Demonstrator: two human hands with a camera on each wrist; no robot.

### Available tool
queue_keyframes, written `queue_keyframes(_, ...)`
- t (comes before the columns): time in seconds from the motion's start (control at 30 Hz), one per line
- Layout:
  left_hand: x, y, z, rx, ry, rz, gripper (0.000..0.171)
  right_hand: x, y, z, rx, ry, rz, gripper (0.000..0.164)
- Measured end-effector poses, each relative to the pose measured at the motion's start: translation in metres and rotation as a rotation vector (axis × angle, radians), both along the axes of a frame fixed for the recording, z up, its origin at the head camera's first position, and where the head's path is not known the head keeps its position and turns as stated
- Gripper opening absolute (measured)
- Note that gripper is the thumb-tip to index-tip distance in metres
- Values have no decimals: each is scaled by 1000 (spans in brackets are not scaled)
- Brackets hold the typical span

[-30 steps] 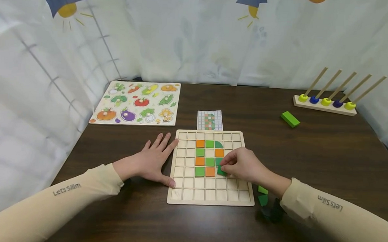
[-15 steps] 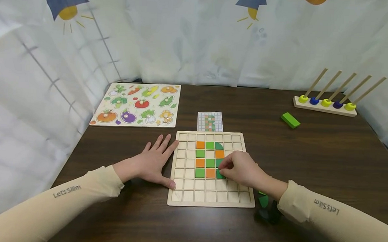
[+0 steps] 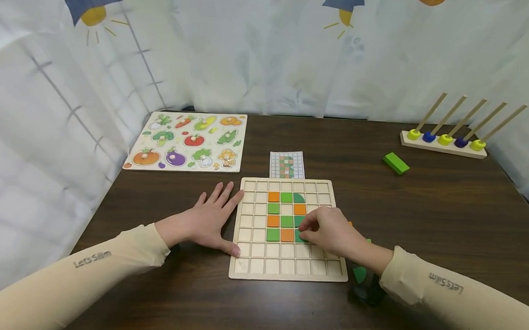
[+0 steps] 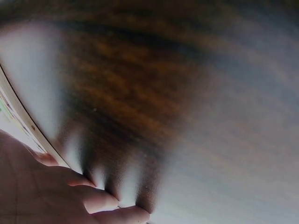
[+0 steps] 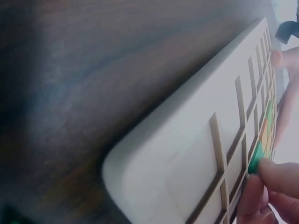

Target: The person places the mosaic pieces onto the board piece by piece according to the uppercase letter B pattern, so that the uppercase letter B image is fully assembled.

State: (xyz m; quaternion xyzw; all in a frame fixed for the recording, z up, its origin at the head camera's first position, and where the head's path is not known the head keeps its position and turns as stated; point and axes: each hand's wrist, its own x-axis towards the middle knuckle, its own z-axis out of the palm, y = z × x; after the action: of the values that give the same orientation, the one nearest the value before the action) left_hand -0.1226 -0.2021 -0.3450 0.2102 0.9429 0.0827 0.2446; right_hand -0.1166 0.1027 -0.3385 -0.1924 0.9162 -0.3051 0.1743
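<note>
A wooden grid board (image 3: 247,262) lies on the dark table, with orange and green tiles in its cells. My right hand (image 3: 332,230) pinches a dark green tile (image 5: 255,157) between thumb and finger at a cell to the right of an orange tile (image 3: 287,235). Part of that green tile is hidden by the fingertips. My left hand (image 3: 209,221) lies with fingers spread on the table, its thumb and index finger touching the board's left edge. A small printed pattern card (image 3: 286,165) sits just behind the board.
At back left lies a vegetable puzzle board (image 3: 185,142). A light green block (image 3: 396,163) and a peg stand (image 3: 442,144) with rings are at back right. Loose green pieces (image 3: 359,274) lie partly under the right forearm.
The dark green tile, tilted above its cell a second ago, now sits down in it. My right hand moved slightly down with it and still holds it. The left hand stays put.
</note>
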Motion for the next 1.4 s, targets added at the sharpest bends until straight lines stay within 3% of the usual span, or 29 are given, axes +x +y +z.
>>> queue_keyframes(0.3,1,1,0,13,-7,0,136,0,9,2,3,-56,9,6)
queue_keyframes(0.53,-4,-1,1,-2,22,-7,137,-2,12,2,-12,-35,29,11)
queue_keyframes(0.8,6,-1,-1,15,3,3,137,1,17,0,15,43,232,20)
queue_keyframes(0.9,5,0,0,29,13,3,137,-1,21,2,15,63,260,23)
queue_keyframes(1.2,4,-2,0,27,18,4,137,-4,27,4,7,21,235,25)
queue_keyframes(1.4,4,-1,-3,16,10,7,137,-7,40,7,-35,25,155,18)
